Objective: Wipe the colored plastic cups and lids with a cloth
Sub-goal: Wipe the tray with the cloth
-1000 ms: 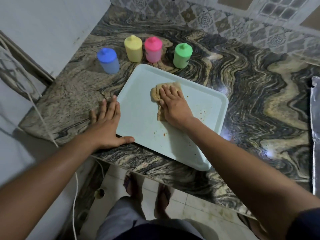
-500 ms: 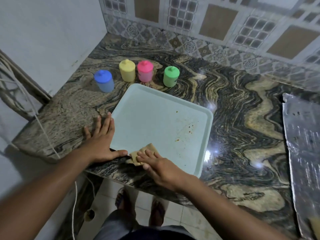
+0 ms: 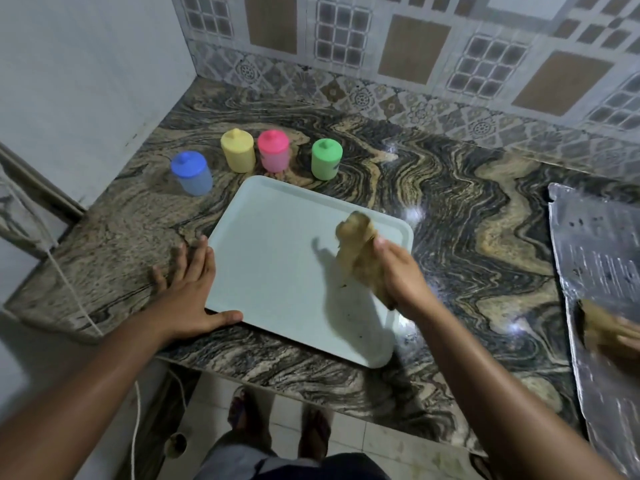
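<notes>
Right hand [image 3: 401,275] gripping crumpled tan cloth [image 3: 358,251], smooth tray [image 3: 277,258]

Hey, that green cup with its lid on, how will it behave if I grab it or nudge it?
Probably light: the green cup looks like plain plastic. It stands upright on the glossy stone counter, so a nudge may slide it rather than stop it. Its knobbed lid might lift off if gripped there.
</notes>
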